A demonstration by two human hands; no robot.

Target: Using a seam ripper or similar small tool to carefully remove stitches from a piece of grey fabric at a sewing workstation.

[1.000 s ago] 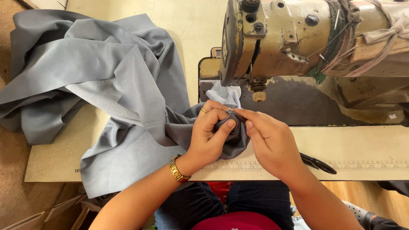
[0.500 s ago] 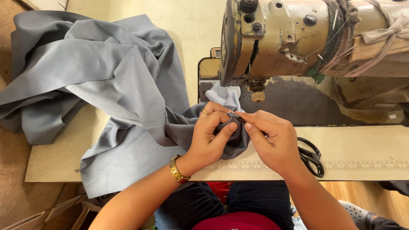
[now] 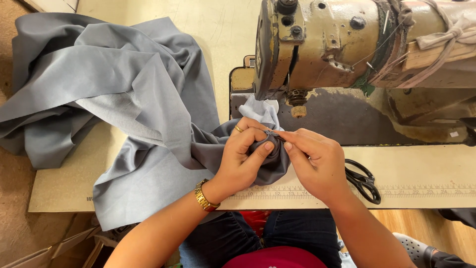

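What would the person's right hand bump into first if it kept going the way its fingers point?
The right hand points left, so it would probably first meet the bunched grey cloth it pinches, then the left hand gripping the same fold.

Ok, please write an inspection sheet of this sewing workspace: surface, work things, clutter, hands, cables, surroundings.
Surface: pale sewing table, printed ruler strip along its front edge.
Job's things: grey fabric heaped at left, one bunched end pinched before the sewing machine.
Clutter: black scissors lying beside the right hand.
Grippers: left hand and right hand both pinch the fabric; gold watch on left wrist.
Cables: nothing seen.
Surroundings: wooden floor, brown cardboard at lower left.
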